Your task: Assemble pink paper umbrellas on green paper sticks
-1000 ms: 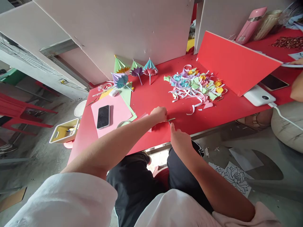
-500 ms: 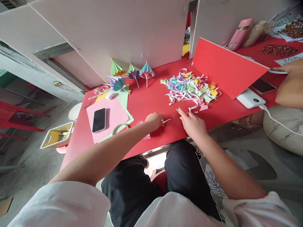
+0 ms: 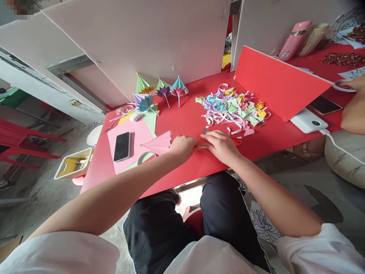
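Observation:
My left hand [image 3: 184, 146] is closed around a pink folded paper umbrella [image 3: 159, 142], whose pleats fan out to the left of my fist. A thin pale green stick [image 3: 202, 147] pokes out on the right, towards my other hand. My right hand [image 3: 224, 145] is closed at the stick's end, fingers bent. From under its palm shows an orange handle of what look like scissors [image 3: 236, 142]; a dark tip sticks out beyond the fingers. The fingers hide most of the tool.
Finished paper umbrellas [image 3: 179, 91] stand along the back of the red table [image 3: 171, 177]. Paper scraps [image 3: 234, 108] are heaped before a red board [image 3: 279, 83]. To the left lie a phone [image 3: 122, 147] and a tape roll [image 3: 146, 157]. Another person's arm [image 3: 355, 106] rests far right.
My hands have come closer together, the right one moving in to the stick's end. The pink pleated paper and orange handle now show. The view has shifted slightly.

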Demonstrator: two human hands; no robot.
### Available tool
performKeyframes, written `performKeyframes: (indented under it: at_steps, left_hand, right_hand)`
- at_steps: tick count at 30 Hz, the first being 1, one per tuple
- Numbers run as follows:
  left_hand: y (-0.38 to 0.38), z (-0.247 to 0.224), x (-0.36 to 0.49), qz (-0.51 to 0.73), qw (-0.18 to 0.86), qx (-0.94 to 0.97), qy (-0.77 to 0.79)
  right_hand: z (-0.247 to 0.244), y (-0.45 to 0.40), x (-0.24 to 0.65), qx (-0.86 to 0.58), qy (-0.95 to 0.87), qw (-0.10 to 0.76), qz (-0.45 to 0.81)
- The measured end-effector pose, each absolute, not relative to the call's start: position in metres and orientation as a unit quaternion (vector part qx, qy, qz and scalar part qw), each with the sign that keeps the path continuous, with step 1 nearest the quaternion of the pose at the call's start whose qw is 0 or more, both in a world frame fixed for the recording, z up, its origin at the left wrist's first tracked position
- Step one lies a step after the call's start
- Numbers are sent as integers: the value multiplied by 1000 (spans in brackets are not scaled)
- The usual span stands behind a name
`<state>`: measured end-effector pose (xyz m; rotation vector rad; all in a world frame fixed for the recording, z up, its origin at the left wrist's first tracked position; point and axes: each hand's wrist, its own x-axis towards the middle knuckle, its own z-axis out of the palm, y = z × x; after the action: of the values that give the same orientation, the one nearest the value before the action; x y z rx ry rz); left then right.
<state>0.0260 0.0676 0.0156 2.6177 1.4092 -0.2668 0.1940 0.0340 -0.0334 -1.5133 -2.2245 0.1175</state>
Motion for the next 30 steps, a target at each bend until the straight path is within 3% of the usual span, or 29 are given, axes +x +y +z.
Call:
performKeyframes:
  at_steps: [3, 9, 19, 24, 30]
  left_hand:
    - [63, 26, 23, -60, 68, 882, 462]
    - [50, 43, 20, -29, 61, 891, 450]
    - [38, 54, 21, -37, -71, 926, 368]
    - [39, 51, 18, -2, -46, 913, 405]
    - [43, 53, 1, 44, 52, 894, 443]
  right_hand:
    - [-25, 26, 181, -514, -816, 247, 96]
    - [-18, 19, 177, -516, -808, 278, 66]
    - [1, 13, 178, -559, -767, 310, 63]
    - [8, 11, 186, -558, -721, 392, 122]
    - [17, 19, 206, -536, -736, 404, 88]
